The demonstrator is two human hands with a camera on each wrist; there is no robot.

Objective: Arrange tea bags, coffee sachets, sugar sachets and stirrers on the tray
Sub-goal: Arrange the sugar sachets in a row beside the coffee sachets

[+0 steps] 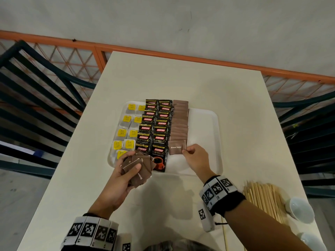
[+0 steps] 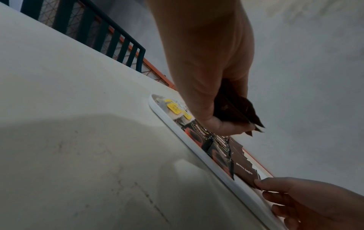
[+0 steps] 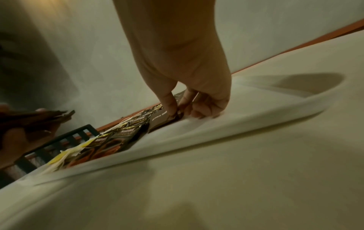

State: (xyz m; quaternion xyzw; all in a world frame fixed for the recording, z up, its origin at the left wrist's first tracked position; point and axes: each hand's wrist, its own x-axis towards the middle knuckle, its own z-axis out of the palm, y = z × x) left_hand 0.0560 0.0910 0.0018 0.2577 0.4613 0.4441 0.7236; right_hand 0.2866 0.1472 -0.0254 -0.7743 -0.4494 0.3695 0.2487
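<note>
Head view showed the right hand pinching a flat brown paper sugar sachet by its edge on the white plastic tray; the left hand gripped a fanned stack of sachets. Light, flimsy, probably slippery: edges suit.

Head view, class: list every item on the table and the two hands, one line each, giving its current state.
Tea bags: two columns, left on tray.
Coffee sachets: two overlapping columns, tray middle.
Brown sugar column: overlapping, right of coffee.
Nearest sugar sachet: pinched by right hand.
Spare sugar sachets: fanned in left hand.
Stirrers: off tray, on table.
Tray: right part bare.
</note>
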